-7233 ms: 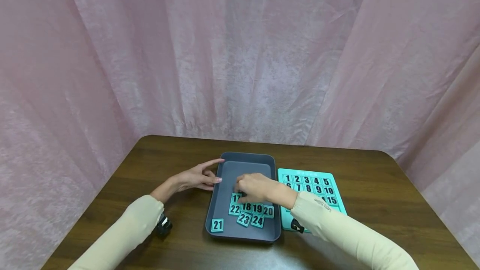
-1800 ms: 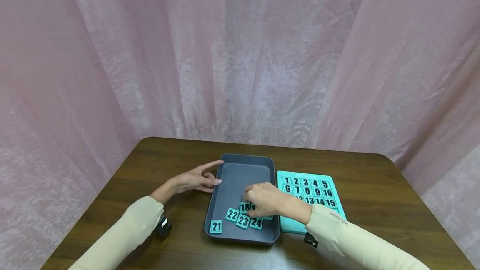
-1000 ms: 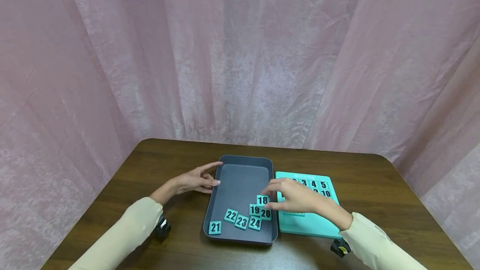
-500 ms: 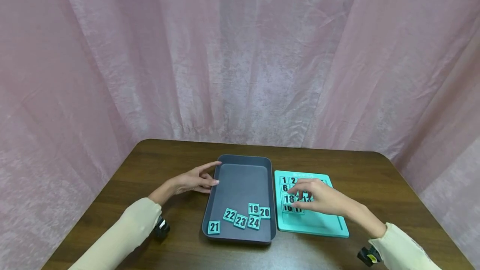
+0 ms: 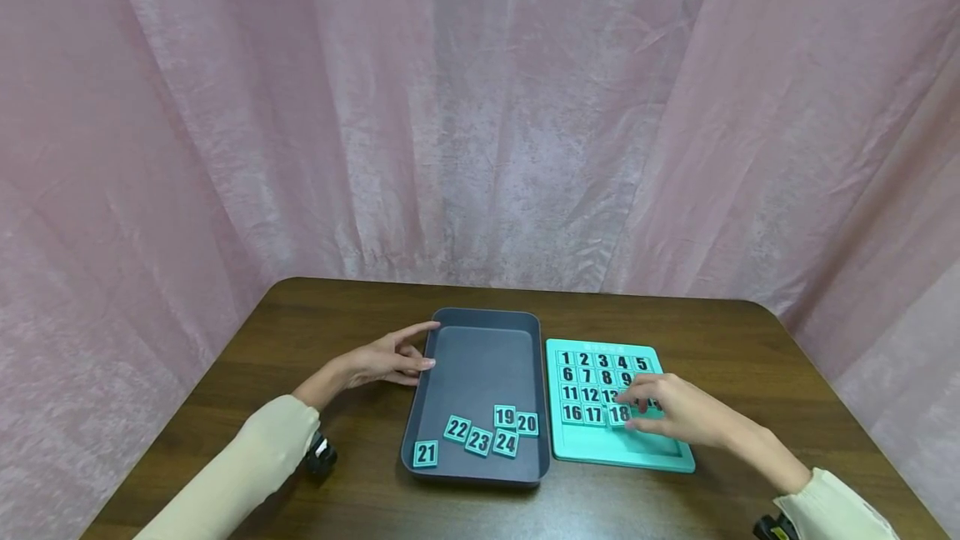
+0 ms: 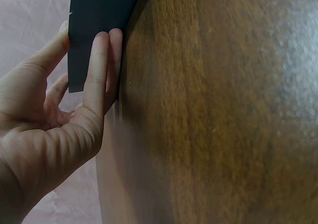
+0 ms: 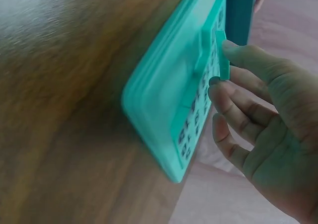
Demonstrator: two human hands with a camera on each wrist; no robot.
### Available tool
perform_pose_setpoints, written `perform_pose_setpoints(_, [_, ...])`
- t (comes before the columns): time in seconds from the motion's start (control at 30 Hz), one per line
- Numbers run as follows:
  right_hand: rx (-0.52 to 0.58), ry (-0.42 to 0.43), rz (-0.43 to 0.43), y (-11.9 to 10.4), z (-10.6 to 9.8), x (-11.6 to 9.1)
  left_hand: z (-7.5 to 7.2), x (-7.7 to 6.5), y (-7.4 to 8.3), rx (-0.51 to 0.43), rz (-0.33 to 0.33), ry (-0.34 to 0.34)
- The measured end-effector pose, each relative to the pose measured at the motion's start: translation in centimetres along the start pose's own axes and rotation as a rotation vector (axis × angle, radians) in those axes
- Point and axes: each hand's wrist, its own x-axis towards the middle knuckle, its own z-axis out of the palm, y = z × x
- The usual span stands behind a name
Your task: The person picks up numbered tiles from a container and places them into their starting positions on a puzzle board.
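My right hand (image 5: pixel 686 411) pinches the teal number tile 18 (image 5: pixel 619 415) between thumb and fingers. The tile is just over the teal number board (image 5: pixel 622 450), right of tile 17 (image 5: pixel 593 415). In the right wrist view, the tile (image 7: pixel 223 57) is edge-on and tilted above the board. Rows of numbered tiles fill the board's upper part; my fingers hide some at the right. My left hand (image 5: pixel 375 361) touches the left side of the grey tray (image 5: pixel 480 357). Its fingers (image 6: pixel 97 72) lie extended against the tray's outer wall (image 6: pixel 89 15) in the left wrist view.
Loose tiles lie in the tray's near half: tile 19 (image 5: pixel 505 417), tile 20 (image 5: pixel 527 423), tile 22 (image 5: pixel 457 428), tile 23 (image 5: pixel 478 441), tile 24 (image 5: pixel 506 442) and tile 21 (image 5: pixel 425 453). A pink curtain (image 5: pixel 480 123) hangs behind the wooden table (image 5: pixel 352 457).
Tile 17 has gone from the tray to the board. My right hand then took tile 18 from the tray and carried it right, over the board. The left hand stays at the tray's side.
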Motion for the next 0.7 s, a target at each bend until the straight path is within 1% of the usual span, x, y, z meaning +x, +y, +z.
perform_pose_setpoints(0.23, [-0.035, 0.041, -0.034, 1.0, 1.1, -0.5, -0.1, 0.2, 0.0, -0.006, -0.004, 0.000])
perform_pose_setpoints(0.5, [-0.037, 0.073, -0.053, 1.2, 1.8, -0.5, 0.0, 0.2, 0.0, -0.003, 0.002, -0.003])
perform_pose_setpoints(0.6, [-0.033, 0.085, -0.055, 1.2, 2.0, -0.4, 0.0, 0.1, 0.0, -0.004, 0.000, -0.002])
perform_pose_setpoints(0.7, [-0.040, 0.087, -0.036, 1.2, 2.1, -0.3, -0.1, 0.1, 0.0, -0.003, 0.000, -0.006])
